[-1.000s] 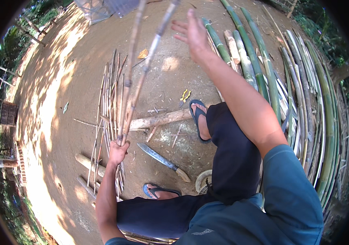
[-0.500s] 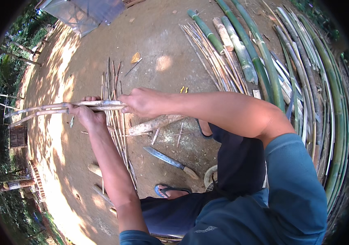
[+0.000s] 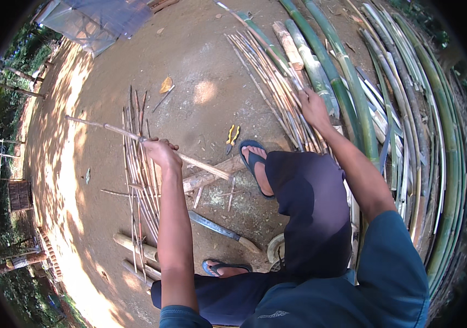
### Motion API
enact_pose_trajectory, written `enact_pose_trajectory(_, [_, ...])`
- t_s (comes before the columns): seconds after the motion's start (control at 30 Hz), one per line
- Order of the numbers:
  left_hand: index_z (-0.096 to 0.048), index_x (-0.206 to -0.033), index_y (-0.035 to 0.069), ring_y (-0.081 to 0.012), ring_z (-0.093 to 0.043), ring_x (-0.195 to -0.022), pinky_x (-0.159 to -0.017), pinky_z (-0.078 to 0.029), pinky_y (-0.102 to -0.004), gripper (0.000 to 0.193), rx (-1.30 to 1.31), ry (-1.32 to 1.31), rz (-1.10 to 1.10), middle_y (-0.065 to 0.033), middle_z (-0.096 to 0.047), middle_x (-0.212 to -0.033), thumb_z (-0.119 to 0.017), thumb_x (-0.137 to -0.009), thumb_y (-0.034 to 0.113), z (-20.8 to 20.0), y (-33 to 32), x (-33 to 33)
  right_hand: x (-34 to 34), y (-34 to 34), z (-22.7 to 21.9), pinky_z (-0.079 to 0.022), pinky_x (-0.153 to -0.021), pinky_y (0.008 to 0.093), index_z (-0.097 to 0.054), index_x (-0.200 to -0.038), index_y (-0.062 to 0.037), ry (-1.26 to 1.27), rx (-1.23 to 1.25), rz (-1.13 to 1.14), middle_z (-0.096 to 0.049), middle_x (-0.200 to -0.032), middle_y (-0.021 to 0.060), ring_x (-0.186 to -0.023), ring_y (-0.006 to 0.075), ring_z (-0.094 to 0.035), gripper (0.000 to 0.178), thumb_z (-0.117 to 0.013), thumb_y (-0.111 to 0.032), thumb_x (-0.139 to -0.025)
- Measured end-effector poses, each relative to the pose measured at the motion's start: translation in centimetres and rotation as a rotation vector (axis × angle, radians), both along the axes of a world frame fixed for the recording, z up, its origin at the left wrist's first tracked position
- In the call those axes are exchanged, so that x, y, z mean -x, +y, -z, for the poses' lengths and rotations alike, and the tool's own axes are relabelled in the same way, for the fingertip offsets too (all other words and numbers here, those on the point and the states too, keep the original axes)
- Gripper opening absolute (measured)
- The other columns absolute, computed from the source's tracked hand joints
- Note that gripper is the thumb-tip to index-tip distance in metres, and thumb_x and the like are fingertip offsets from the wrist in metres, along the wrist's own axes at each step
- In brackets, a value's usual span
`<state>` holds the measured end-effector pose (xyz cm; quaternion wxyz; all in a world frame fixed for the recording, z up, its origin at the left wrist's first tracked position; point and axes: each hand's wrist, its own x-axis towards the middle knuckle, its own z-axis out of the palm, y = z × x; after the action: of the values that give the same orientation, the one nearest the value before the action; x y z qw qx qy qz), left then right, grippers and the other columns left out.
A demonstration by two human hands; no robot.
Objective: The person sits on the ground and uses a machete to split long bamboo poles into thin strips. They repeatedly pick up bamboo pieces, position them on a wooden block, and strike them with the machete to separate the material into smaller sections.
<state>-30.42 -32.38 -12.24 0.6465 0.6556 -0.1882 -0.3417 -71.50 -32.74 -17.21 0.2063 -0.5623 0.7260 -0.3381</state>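
My left hand (image 3: 162, 154) is closed around a thin bamboo stick (image 3: 206, 166), above a loose bundle of thin sticks (image 3: 150, 216) on the ground. This stick slants from far left down to the right. Off to the right, my right hand (image 3: 315, 111) grips a second bamboo stick (image 3: 256, 34), which points away over a pile of slim bamboo sticks (image 3: 258, 74). Below my left hand's stick lies a short pale log (image 3: 236, 164). A machete (image 3: 214, 225) with a wooden handle rests nearer my feet.
Yellow-handled pliers (image 3: 232, 138) lie beyond my sandalled foot (image 3: 256, 164). Thick green bamboo poles (image 3: 334, 71) and long split strips (image 3: 446, 164) fill the right side. A round pale container (image 3: 275, 249) stands between my legs. Clear sheeting (image 3: 80, 27) is at the far left.
My hands have moved apart. The two sticks held together are now separate, one in each hand; my right hand has swung right over the stick pile. The pliers and my foot are now uncovered.
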Motion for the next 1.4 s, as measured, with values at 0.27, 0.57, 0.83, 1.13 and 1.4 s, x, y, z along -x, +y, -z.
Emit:
enact_pose_trajectory(0.27, [-0.046,-0.095,0.003,-0.0177,-0.045,-0.047,-0.041,-0.041,-0.034,0.044,-0.117,0.003,0.342,-0.0068,-0.047,-0.064,-0.028,-0.101,0.043,8.8,-10.5,19.3,5.9,11.9,4.7,-0.047,-0.091,0.0424,-0.06,-0.122,0.0024,-0.01,-0.05,0.335,-0.064,-0.108,0.03,-0.104,0.0411,-0.063,0.046,-0.054,-0.034,-0.095])
enact_pose_trajectory(0.57, [-0.053,-0.109,-0.01,-0.0496,-0.057,-0.104,-0.097,-0.039,-0.0521,0.054,-0.348,-0.377,0.616,-0.0357,-0.059,-0.108,-0.029,-0.097,0.037,17.5,-12.8,32.7,7.6,17.4,2.5,-0.036,-0.059,0.0215,-0.058,-0.125,0.0073,-0.27,-0.034,0.481,-0.055,-0.078,-0.0006,-0.068,0.0057,-0.045,0.037,-0.055,-0.02,-0.1])
enact_pose_trajectory(0.83, [-0.027,-0.142,-0.007,-0.0416,-0.036,-0.133,-0.11,-0.032,-0.05,0.072,-0.663,-0.392,0.958,-0.0303,-0.038,-0.141,-0.037,-0.095,0.047,23.1,-13.8,33.7,6.3,19.8,4.9,-0.027,-0.053,0.0213,-0.056,-0.127,0.0063,-0.345,-0.011,0.491,-0.042,-0.07,-0.0058,-0.061,0.0028,-0.036,0.036,-0.052,-0.018,-0.101])
enact_pose_trajectory(1.13, [-0.066,-0.081,0.002,-0.0299,-0.056,-0.096,-0.093,-0.039,-0.0431,0.017,0.101,-0.711,0.15,-0.0143,-0.062,-0.088,-0.062,-0.089,0.017,21.7,-6.6,9.2,6.8,21.1,10.9,-0.028,-0.051,0.0237,-0.06,-0.123,0.0049,-0.336,0.101,0.798,-0.043,-0.068,-0.004,-0.06,0.0061,-0.037,0.039,-0.06,-0.024,-0.097])
enact_pose_trajectory(1.4, [-0.068,-0.095,0.002,-0.0397,-0.058,-0.103,-0.094,-0.046,-0.0484,0.027,-1.002,-0.769,-0.45,-0.0222,-0.066,-0.101,-0.057,-0.083,0.024,27.6,20.9,-28.3,6.0,19.5,8.4,-0.028,-0.05,0.0237,-0.06,-0.123,0.0047,-0.199,0.015,0.714,-0.043,-0.067,-0.004,-0.06,0.0059,-0.036,0.039,-0.06,-0.025,-0.097])
